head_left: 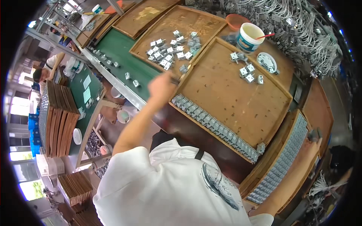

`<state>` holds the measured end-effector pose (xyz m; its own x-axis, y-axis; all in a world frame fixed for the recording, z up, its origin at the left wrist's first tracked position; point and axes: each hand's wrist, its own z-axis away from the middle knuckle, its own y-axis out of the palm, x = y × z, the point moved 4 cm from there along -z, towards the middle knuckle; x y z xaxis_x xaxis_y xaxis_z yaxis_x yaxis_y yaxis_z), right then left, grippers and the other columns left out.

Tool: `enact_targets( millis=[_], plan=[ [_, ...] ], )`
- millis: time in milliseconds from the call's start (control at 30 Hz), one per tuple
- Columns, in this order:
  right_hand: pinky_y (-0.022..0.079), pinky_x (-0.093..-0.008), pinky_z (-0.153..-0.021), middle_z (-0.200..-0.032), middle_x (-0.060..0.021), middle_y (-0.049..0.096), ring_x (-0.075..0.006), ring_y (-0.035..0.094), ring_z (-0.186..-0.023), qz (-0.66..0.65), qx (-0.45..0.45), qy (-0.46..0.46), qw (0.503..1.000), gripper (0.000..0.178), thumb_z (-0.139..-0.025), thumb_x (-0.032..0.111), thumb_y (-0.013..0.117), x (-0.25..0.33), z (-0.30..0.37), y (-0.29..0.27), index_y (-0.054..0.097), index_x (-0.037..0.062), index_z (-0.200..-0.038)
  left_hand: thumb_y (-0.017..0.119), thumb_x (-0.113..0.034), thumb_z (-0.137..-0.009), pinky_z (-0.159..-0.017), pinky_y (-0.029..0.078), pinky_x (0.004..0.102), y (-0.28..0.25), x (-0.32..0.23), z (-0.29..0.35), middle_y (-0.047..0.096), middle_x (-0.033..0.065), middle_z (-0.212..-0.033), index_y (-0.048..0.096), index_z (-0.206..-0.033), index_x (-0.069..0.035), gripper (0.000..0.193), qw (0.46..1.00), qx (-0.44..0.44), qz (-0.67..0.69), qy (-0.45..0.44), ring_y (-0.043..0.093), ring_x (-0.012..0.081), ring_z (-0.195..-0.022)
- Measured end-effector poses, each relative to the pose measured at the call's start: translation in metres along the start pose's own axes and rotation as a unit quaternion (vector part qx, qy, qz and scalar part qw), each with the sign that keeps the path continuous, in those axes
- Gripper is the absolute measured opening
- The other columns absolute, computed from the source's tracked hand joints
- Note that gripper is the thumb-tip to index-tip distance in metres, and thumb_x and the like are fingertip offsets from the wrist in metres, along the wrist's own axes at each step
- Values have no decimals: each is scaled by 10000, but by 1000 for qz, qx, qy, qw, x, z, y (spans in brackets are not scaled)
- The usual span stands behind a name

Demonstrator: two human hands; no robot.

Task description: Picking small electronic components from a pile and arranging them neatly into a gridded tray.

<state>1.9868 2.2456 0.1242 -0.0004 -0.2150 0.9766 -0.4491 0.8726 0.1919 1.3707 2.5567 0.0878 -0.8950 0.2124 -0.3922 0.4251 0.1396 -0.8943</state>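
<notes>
My left hand (pixel 162 87) reaches out over the corner where two wooden trays meet. It is blurred with its fingers curled, and I cannot tell whether it holds anything. Just beyond it, a row of small metal parts (pixel 215 124) lines the near edge of the big wooden tray (pixel 233 94). My right hand (pixel 315 145) is far to the right, closed on a small grey metal part (pixel 313 133) beside a tray packed with rows of parts (pixel 283 162). A loose pile of the same parts (pixel 169 49) lies in the tray behind.
A white tub (pixel 249 37) with a red-handled tool and a small plate (pixel 266 62) stand at the tray's far corner. Bundles of white wires (pixel 301 30) fill the top right. A green belt (pixel 120 56) carries scattered parts. Another person (pixel 45 71) works by stacked trays (pixel 58 120).
</notes>
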Motion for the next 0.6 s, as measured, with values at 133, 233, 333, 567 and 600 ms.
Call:
enact_targets(
  millis=[133, 233, 333, 567, 600],
  plan=[
    [529, -304, -679, -1038, -94, 640, -139, 600, -812, 19, -19, 66, 997, 332, -936, 71, 621, 16, 62, 38, 576, -11, -1255, 557, -294, -836, -680, 519, 508, -29, 142, -29, 703, 168, -867, 595, -1074, -106, 306, 961, 60, -257, -79, 680, 381, -820],
    [541, -315, -709, -1172, -84, 634, -151, 622, -880, 94, 121, 41, 987, 350, -932, 86, 635, 13, 104, 72, 593, -5, -1268, 566, -331, -839, -798, 522, 480, -19, 200, -22, 692, 213, -988, 660, -1068, -113, 330, 957, 118, -209, -165, 660, 381, -961],
    [548, -305, -724, -1154, -68, 634, -142, 620, -896, 131, 103, 45, 985, 346, -929, 83, 638, 18, 145, 95, 592, -1, -1261, 565, -221, -856, -792, 540, 409, -5, 201, -29, 703, 190, -1013, 664, -1090, -76, 293, 977, 113, -109, -142, 679, 315, -966],
    [562, -289, -652, -948, -38, 645, -141, 647, -811, 89, 257, 102, 957, 327, -886, 93, 647, 9, 243, 185, 589, 43, -1205, 676, -46, -861, -827, 529, 269, -10, -24, 18, 660, 74, -1129, 616, -1166, 17, 318, 668, 254, 692, -101, 642, 157, -983],
    [553, -282, -592, -929, -44, 645, -135, 650, -778, 51, 303, 148, 940, 298, -895, 104, 642, 20, 259, 201, 592, 44, -1183, 690, -32, -843, -864, 521, 285, -18, -58, 29, 656, 76, -1145, 611, -1183, 16, 353, 687, 278, 668, -70, 634, 157, -1004]
  ],
)
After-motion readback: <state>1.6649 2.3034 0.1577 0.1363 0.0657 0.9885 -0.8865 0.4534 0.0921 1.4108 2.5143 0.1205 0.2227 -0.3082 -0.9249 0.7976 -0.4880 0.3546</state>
